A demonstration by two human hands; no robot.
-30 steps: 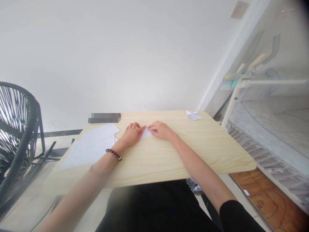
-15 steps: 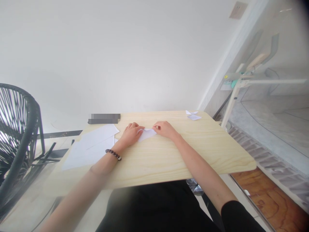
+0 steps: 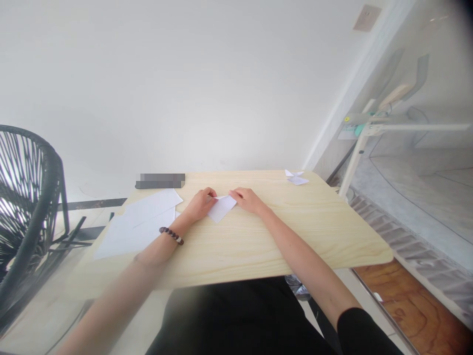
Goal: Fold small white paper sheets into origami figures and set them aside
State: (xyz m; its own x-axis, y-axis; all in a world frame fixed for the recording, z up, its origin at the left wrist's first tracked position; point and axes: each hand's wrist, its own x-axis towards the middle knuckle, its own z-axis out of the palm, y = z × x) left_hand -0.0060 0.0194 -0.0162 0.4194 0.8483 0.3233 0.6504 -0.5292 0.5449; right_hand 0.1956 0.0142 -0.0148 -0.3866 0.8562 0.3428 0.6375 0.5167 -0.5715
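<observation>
A small folded sheet of white paper [image 3: 220, 209] is held between my two hands over the middle of the table. My left hand [image 3: 201, 203], below a dark beaded bracelet, pinches its left side. On the right side my right hand [image 3: 247, 198] grips the paper near its upper corner with thumb and fingers. The paper's lower corner points toward me, and its far edge is partly hidden by my fingers. Larger white sheets [image 3: 142, 224] lie to the left of my left forearm, overlapping one another.
A folded white paper shape [image 3: 297, 178] rests at the far right of the pale wooden table [image 3: 295, 217]. A blurred-out dark object [image 3: 159, 181] is at the far left. A woven chair [image 3: 40, 197] stands left; a white metal frame [image 3: 356, 160] stands right.
The folded paper has turned so that more of its face shows and a corner points toward me. My right hand has shifted slightly left, and my left hand's fingers are more curled.
</observation>
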